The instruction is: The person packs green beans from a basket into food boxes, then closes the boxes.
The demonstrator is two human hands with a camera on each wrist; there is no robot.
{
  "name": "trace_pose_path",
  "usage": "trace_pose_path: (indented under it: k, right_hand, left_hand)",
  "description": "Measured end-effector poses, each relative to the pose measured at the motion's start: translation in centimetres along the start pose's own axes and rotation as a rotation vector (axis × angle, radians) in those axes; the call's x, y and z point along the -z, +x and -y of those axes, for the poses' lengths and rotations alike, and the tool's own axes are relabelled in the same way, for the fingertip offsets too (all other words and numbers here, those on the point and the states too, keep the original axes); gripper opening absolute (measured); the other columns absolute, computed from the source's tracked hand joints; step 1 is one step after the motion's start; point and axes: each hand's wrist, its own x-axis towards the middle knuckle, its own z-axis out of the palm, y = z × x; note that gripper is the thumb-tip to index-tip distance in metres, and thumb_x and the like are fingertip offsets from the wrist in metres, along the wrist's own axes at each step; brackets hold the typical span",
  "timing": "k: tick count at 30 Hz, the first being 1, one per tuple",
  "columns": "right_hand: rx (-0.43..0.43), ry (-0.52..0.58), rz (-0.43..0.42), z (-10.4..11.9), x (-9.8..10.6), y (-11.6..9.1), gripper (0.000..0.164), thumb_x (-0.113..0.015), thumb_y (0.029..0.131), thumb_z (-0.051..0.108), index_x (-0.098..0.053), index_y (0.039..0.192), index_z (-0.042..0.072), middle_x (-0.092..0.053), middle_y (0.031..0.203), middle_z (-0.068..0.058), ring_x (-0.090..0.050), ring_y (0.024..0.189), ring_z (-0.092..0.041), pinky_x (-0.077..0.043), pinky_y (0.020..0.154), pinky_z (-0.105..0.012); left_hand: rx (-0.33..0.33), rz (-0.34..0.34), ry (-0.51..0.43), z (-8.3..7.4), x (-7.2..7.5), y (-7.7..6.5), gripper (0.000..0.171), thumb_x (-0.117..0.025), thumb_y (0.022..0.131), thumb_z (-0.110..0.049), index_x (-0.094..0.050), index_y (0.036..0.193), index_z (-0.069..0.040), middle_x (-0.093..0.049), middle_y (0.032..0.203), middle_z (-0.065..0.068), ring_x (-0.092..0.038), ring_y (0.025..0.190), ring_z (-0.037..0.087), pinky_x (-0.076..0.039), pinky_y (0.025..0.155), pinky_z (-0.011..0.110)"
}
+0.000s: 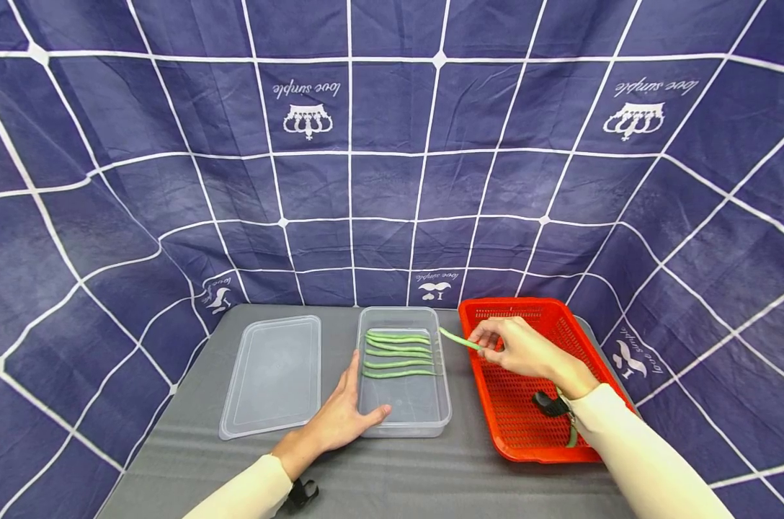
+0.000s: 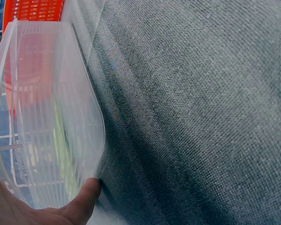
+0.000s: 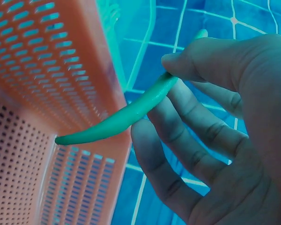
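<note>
My right hand (image 1: 511, 347) pinches a green bean (image 1: 458, 339) between thumb and fingertips, over the left side of the red basket (image 1: 489, 414). The bean's far end points left, to the right rim of the clear plastic container (image 1: 405, 431). In the right wrist view, the held bean (image 3: 126, 115) is slightly curved, its lower end overlapping the basket wall. Several green beans (image 1: 395, 365) lie crosswise in a row in the container's back and middle part. My left hand (image 1: 340, 418) rests along the container's left wall, fingers straight, with the thumb (image 2: 86, 199) spread towards its near end.
A translucent lid (image 1: 275, 378) lies flat on the grey tabletop, left of the container. Another green bean (image 1: 572, 437) shows in the basket's near part, partly behind the right wrist. A blue gridded cloth (image 1: 392, 187) hangs behind and along both sides.
</note>
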Motion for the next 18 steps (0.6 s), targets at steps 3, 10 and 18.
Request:
trace_pose_path:
  k: [3,10,18]
  right_hand:
    - [0.011,-0.010,0.006,0.3,-0.3,0.5,0.026,-0.084,0.094,-0.005,-0.084,0.110,0.015,-0.080,0.094,0.011,-0.073,0.089,-0.004,-0.065,0.084,-0.033]
    - [0.030,-0.033,0.023,1.4,-1.1,1.8,0.023,-0.085,0.096,-0.002,-0.085,0.112,0.015,-0.080,0.093,0.012,-0.073,0.090,-0.003,-0.065,0.086,-0.035]
    - [0.041,-0.053,0.061,2.4,-2.0,3.0,0.024,-0.082,0.097,0.001,-0.086,0.116,0.014,-0.081,0.096,0.013,-0.073,0.090,-0.003,-0.065,0.086,-0.033]
  left_hand:
    - [-0.001,0.000,-0.002,-0.1,0.0,0.0,0.137,-0.090,0.096,-0.059,-0.003,0.188,-0.007,-0.032,0.187,0.033,-0.047,0.166,0.057,-0.044,0.134,0.072]
    - [-0.002,-0.003,0.005,-0.1,0.0,0.0,0.137,-0.090,0.096,-0.060,-0.003,0.188,-0.006,-0.033,0.187,0.032,-0.047,0.166,0.057,-0.044,0.134,0.071]
    - [0.003,0.002,-0.002,-0.2,0.0,0.0,0.137,-0.091,0.097,-0.059,-0.003,0.188,-0.006,-0.031,0.188,0.033,-0.047,0.166,0.057,-0.044,0.134,0.071]
